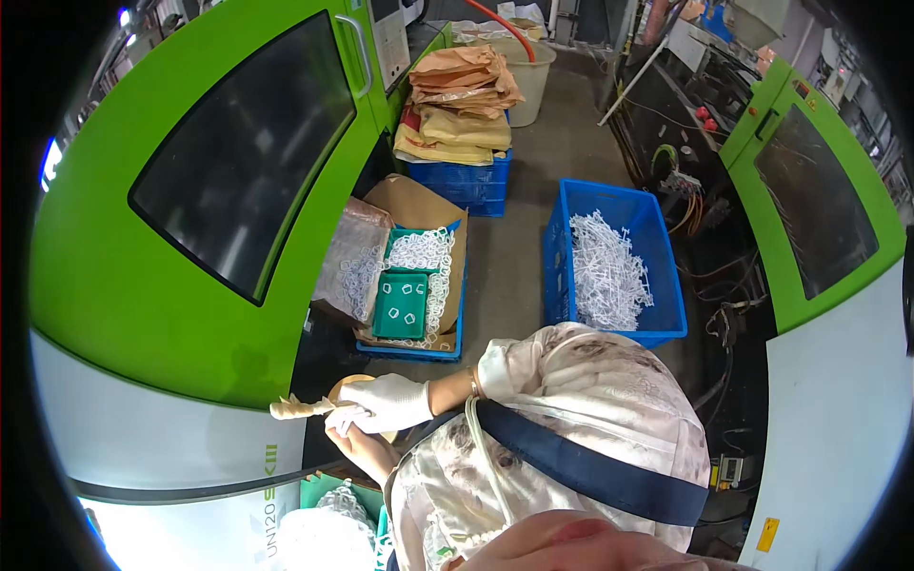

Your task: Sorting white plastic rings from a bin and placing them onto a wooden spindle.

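Note:
My right hand (388,403) wears a white knit glove, its fingers bent together at the left of my body. My bare left hand (354,442) is pressed up against it from below, fingers curled. A pale beige, ridged, finger-like piece (303,409) with ragged edges sticks out leftward from between the hands. It seems held there; its kind is unclear, and the gloved fingers hide its inner end. Behind the hands shows part of a round tan thing (350,382). Below them a bright pile of whitish plastic pieces (328,538) is overexposed.
A green machine door (214,276) stands close on the left. Ahead, a cardboard-lined crate holds green trays (400,331) with white ring-like parts. A blue crate (557,276) of thin white parts is right. Folded sacks (462,95) top another crate (466,184). Cables (685,195) hang right.

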Tool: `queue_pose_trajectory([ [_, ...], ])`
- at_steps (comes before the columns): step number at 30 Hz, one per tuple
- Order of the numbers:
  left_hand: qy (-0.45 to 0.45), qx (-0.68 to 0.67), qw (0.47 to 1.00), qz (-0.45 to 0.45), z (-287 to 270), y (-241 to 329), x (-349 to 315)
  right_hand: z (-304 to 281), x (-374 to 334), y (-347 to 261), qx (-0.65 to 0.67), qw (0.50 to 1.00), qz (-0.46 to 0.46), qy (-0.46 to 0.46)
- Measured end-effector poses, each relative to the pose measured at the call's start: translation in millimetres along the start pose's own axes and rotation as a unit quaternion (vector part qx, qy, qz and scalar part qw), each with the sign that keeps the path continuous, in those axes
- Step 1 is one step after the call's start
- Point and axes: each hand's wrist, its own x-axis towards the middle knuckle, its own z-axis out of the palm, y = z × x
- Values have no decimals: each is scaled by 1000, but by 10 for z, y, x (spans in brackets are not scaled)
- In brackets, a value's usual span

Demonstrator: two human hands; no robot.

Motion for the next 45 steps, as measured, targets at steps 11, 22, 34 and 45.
queue_pose_trajectory([
  [11,-1,292,948,122,-239,279,-175,249,92,142,-71,996,-54,21],
  [22,247,351,889,157,-773,478,-819,859,204,-426,-13,955,-219,-199],
  [34,521,271,789,182,-1556,328,-1144,1593,284,-305,138,848,-198,-472],
  [45,344,-475,776,232,-1761,374,-993,2288,836,-348,204,813,-122,-531],
])
